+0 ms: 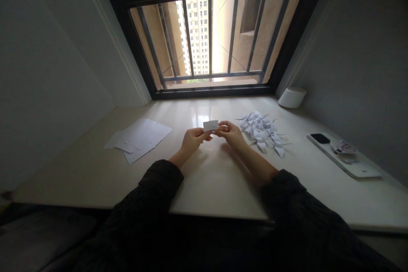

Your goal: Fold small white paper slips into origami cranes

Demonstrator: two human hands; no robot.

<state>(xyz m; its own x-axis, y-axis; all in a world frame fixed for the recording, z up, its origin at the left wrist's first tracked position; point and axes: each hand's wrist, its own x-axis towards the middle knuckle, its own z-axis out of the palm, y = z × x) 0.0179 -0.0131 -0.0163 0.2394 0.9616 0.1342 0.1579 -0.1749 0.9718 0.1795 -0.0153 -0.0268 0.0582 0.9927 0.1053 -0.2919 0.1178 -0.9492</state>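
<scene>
Between my two hands is a small white piece of paper (pixel 211 125), held up above the white tabletop (pixel 216 195). My left hand (pixel 192 139) pinches its lower left part, thumb in front. At the lower right edge, my right hand (pixel 232 134) pinches the same piece, its index finger raised beside the corner. Just right of my right hand lies a heap of small folded paper pieces (pixel 259 127), several with thin pointed ends. Flat sheets of white paper (pixel 148 134) and smaller slips (pixel 123 142) lie to the left of my left hand.
A white phone (pixel 360 169) with a round decorated grip on its back lies at the right. Behind it, a white cylindrical object (pixel 292 97) stands against the right wall. A dark-framed window (pixel 210 93) with bars closes the far side. The table's front edge runs below my forearms.
</scene>
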